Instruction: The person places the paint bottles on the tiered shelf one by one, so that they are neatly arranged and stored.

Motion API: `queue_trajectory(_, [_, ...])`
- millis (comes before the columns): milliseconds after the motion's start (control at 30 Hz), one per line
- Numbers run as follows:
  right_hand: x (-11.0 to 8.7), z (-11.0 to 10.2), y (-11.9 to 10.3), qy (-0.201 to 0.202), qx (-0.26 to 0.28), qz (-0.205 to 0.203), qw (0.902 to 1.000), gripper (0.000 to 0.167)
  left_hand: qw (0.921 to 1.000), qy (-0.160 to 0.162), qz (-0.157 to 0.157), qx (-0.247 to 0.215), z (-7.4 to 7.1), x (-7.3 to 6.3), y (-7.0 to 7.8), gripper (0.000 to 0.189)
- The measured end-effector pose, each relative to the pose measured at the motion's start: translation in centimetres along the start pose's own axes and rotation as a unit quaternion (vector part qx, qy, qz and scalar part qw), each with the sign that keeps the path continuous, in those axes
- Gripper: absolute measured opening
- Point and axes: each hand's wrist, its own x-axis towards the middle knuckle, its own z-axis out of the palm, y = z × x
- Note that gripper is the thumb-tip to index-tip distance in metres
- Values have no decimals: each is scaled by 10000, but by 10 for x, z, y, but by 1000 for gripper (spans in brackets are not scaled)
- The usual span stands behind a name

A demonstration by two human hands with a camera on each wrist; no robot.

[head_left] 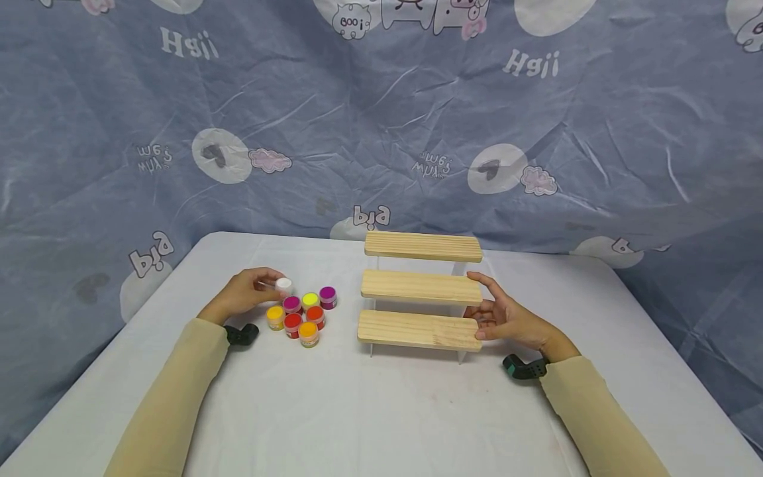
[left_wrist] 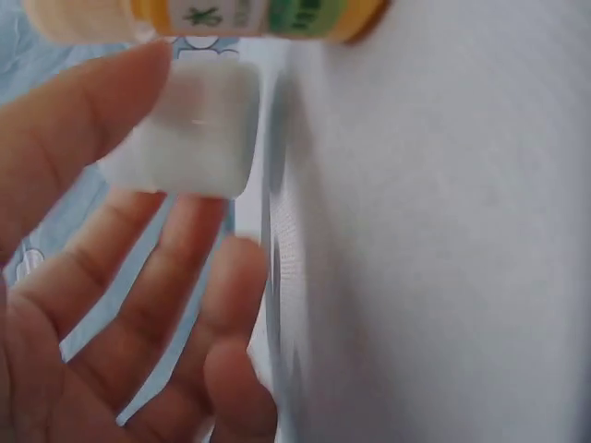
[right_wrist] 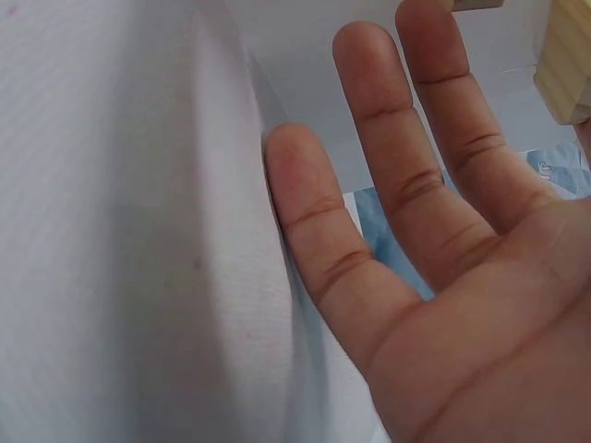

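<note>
My left hand pinches a small white paint pot between thumb and fingers, at the back left of a group of small paint pots. In the left wrist view the white pot sits between the thumb and fingertips, just above the table. My right hand is at the right end of a three-tier wooden display stand. Its thumb touches the lowest board and its index finger reaches the end of the middle board. The right wrist view shows the other fingers nearly straight, beside the stand.
Beside the white pot stand several paint pots: magenta, yellow, purple, red and orange. A white cloth covers the table. Behind it hangs a blue-grey printed curtain.
</note>
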Motion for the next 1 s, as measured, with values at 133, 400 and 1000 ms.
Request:
queue_trajectory(133, [0,0,1,18,-41,39,10000,109,9993,356,-99,107,-1,-2,4,49])
queue_trajectory(400, [1,0,4,34,-101,72,9999,108,9956,912,194,-78,-3,-5,13,47])
queue_trajectory(1000, [0,-3,1,-37,-63,57,10000,108,9710,1781,1564,-310,6,-21,79,35])
